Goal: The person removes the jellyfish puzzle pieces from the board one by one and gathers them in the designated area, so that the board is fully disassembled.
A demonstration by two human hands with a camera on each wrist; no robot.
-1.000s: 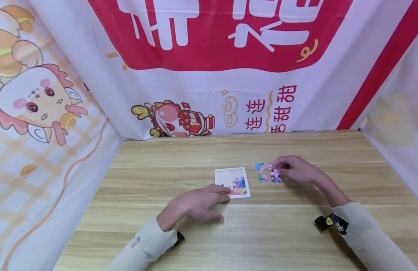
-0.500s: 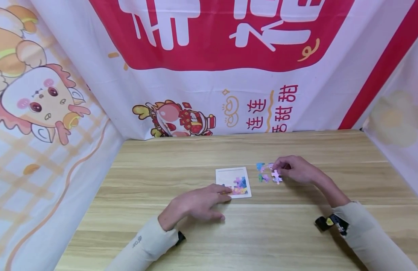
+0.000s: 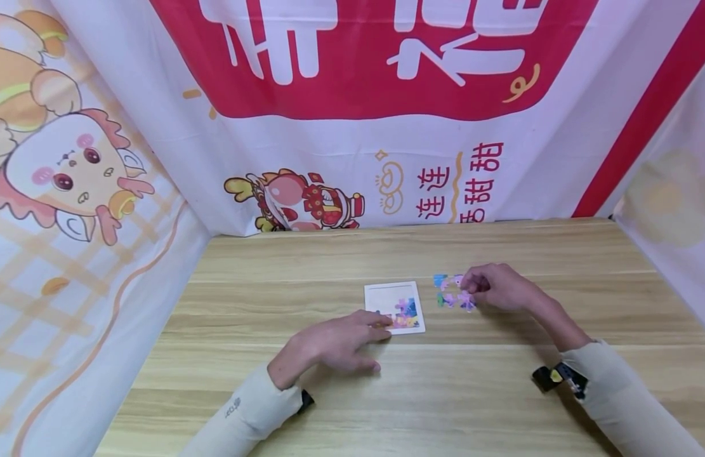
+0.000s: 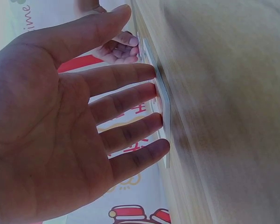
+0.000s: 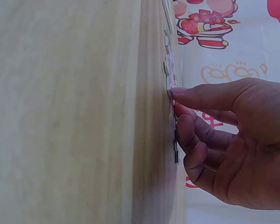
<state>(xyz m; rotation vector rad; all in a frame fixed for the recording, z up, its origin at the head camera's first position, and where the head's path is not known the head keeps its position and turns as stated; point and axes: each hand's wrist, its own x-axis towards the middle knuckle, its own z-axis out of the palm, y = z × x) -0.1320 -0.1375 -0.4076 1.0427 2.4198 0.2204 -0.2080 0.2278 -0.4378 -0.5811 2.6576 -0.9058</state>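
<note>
A small white puzzle tray [image 3: 389,292] lies on the table, partly filled with colourful pieces along its lower and right parts. My left hand [image 3: 335,343] lies over its near left corner; in the left wrist view its straight fingers [image 4: 130,126] touch the tray's edge. Right of the tray is a cluster of loose pieces, among them a blue piece [image 3: 440,280] and a green-and-pink piece [image 3: 445,299]. My right hand [image 3: 497,287], fingers curled, pinches a pink-purple puzzle piece [image 3: 466,301] at the cluster's right side. Its thumb [image 5: 189,95] meets the piece's edge; the fingertips partly hide the pieces behind.
The wooden table [image 3: 432,393] reaches back to a printed cloth [image 3: 341,146] hung behind it. More printed cloth [image 3: 89,266] stands along the left side, and a pale cloth [image 3: 672,209] along the right.
Under my right fingertips the pink-purple piece has shifted and turned slightly on the table. My left hand stays on the tray. The whole view has drifted a little.
</note>
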